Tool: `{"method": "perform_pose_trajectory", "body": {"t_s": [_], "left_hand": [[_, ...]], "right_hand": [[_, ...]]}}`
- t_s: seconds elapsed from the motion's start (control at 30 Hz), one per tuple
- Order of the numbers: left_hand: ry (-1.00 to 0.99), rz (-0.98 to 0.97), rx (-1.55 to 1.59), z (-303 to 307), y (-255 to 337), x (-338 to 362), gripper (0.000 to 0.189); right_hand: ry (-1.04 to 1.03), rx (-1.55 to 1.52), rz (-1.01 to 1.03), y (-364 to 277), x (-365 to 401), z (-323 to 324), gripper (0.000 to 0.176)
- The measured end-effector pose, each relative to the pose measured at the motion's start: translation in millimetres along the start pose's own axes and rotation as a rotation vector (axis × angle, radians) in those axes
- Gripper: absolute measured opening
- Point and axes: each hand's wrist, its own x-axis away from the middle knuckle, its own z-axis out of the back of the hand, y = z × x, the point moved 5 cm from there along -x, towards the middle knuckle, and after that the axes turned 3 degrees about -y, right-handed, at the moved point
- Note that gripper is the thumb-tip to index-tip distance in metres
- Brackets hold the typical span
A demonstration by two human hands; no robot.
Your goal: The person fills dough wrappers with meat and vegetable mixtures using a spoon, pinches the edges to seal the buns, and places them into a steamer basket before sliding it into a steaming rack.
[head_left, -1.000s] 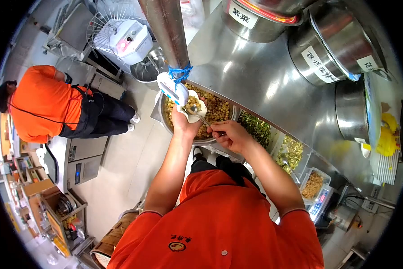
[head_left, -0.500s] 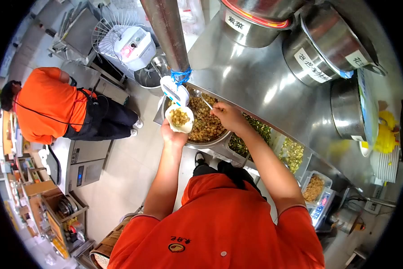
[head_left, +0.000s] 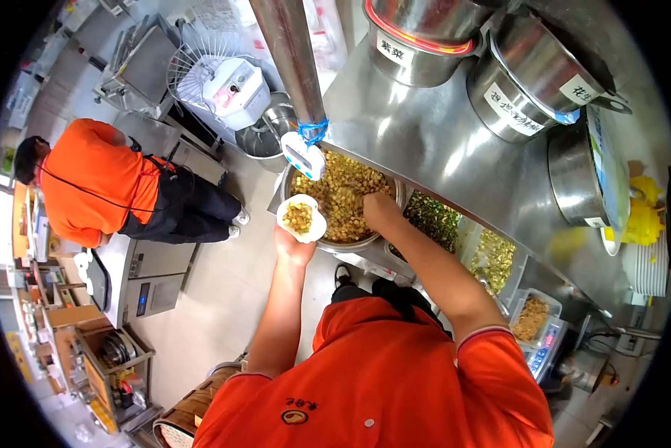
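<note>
The left hand (head_left: 294, 245) is cupped under a round white wrapper (head_left: 300, 218), its grip closed on the wrapper from below. A small heap of filling sits in the wrapper's middle. The wrapper is held just left of a steel bowl (head_left: 334, 242), which is full of yellow-brown mix (head_left: 339, 187).

The right hand (head_left: 380, 211) reaches down into the mix at the bowl's right side, fingers curled and hidden. I cannot tell whether its grip holds anything.

A white timer (head_left: 303, 155) hangs from a pole (head_left: 291, 60) above the bowl's left edge. 2 trays of greens (head_left: 434, 218) lie right of the bowl, under the steel desk (head_left: 425, 142). Another person's orange back (head_left: 89, 179) is at far left.
</note>
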Motion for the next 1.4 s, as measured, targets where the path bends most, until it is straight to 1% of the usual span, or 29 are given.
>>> {"method": "perform_pose_trajectory", "body": {"t_s": [0.03,0.07,0.1,0.13,0.2,0.23,0.27,0.33,0.37,0.43,0.47,0.53,0.57,0.6,0.67,0.7,0.73,0.8,0.83,0.87,0.9,0.93,1.0,1.03,1.13,1.2,1.27,1.33,1.4], "left_hand": [[0.017,0.014,-0.021,0.4,-2.2,-0.6,0.047],[0.016,0.011,-0.02,-0.7,-2.1,-2.0,0.047],[0.063,0.029,-0.054,1.5,-2.7,-4.2,0.046],[0.108,0.043,-0.086,3.1,-2.7,-5.9,0.046],[0.09,0.034,-0.06,-1.1,0.2,-7.7,0.047],[0.133,0.026,-0.063,-3.5,-1.0,-7.1,0.048],[0.177,0.017,-0.064,-5.3,-1.8,-6.8,0.049],[0.133,-0.001,0.019,-5.5,-5.9,-14.8,0.051],[0.134,-0.015,0.029,-4.9,-9.0,-20.3,0.051],[0.126,-0.006,0.067,-1.8,-19.6,-32.9,0.05],[0.17,-0.016,0.001,-7.9,-24.7,-38.6,0.049],[0.156,0.027,0.006,-16.3,-37.5,-50.9,0.047],[0.121,0.04,-0.032,-23.6,-43.2,-55.2,0.047],[0.035,0.06,-0.031,-32.9,-48.4,-59.4,0.046],[0.064,0.081,0.07,-44.3,-57.3,-64.9,0.044],[0.067,0.088,0.074,-49.7,-59.7,-62.5,0.044],[0.06,0.044,0.091,-55.2,-58.3,-61.2,0.042],[0.06,0.0,0.116,-62.0,-54.3,-61.2,0.041],[0.021,-0.018,0.106,-65.1,-52.5,-59.2,0.039],[-0.021,-0.036,0.093,-68.7,-50.6,-58.3,0.037],[0.033,-0.082,0.065,-69.9,-51.5,-58.2,0.035],[0.04,-0.068,0.063,-71.4,-53.1,-56.4,0.035],[0.071,-0.131,-0.047,-71.0,-54.2,-55.1,0.038],[0.022,-0.123,-0.071,-72.3,-53.1,-53.3,0.04],[0.075,-0.021,0.011,-96.5,-40.6,-34.7,0.039],[0.125,0.029,0.014,-85.6,-38.4,-41.2,0.038],[0.077,-0.067,-0.155,-62.4,-42.1,-55.5,0.046],[0.065,-0.081,-0.211,-49.0,-43.8,-59.9,0.05],[0.039,0.099,-0.077,-71.6,-41.9,-43.8,0.051]], "right_hand": [[0.001,0.002,0.003,0.6,-2.6,-7.8,0.019],[-0.112,0.058,0.069,5.1,-12.5,-33.9,0.02],[-0.224,0.117,0.135,2.8,-12.6,-41.7,0.021],[-0.221,0.125,0.142,9.9,-7.5,-41.0,0.021],[-0.131,-0.144,0.154,13.8,16.4,-11.6,0.025],[0.01,-0.438,-0.042,27.9,18.5,-15.5,0.026],[0.01,-0.419,-0.024,24.0,27.7,-5.0,0.026],[-0.058,-0.64,-0.071,12.3,50.0,33.8,0.026],[-0.06,-0.615,-0.047,5.1,57.0,44.9,0.026],[0.108,-0.722,-0.026,-5.2,73.0,67.5,0.025],[0.104,-0.702,-0.008,-14.7,80.7,78.9,0.025],[0.251,-0.642,0.065,-32.6,96.7,100.9,0.023],[0.372,-0.554,0.19,-39.4,98.4,103.4,0.021],[0.369,-0.545,0.192,-39.4,94.9,97.1,0.021],[0.471,-0.38,0.284,-45.6,95.5,92.6,0.022],[0.509,-0.361,0.296,-46.4,99.7,92.8,0.024],[0.507,-0.358,0.291,-46.0,102.3,92.3,0.024],[0.491,-0.595,0.277,-41.4,106.9,91.2,0.025],[0.481,-0.595,0.268,-39.5,108.5,87.4,0.025],[0.205,-0.935,0.049,-30.6,101.8,70.6,0.023],[-0.084,-1.256,-0.182,-27.3,100.8,51.2,0.021],[-0.082,-1.262,-0.199,-25.4,100.8,49.9,0.021],[-0.333,-1.654,-0.356,-35.3,102.0,49.8,0.019],[-0.336,-1.661,-0.4,-36.6,101.9,53.4,0.02],[-0.402,-1.73,-0.386,-27.2,98.0,49.6,0.02],[-0.424,-1.707,-0.417,-26.7,96.9,43.5,0.02],[-0.424,-1.685,-0.392,-30.6,95.6,39.7,0.019],[-0.458,-1.694,-0.409,-27.9,92.4,37.9,0.018],[-0.477,-1.742,-0.468,-22.9,89.0,34.0,0.019]]}}
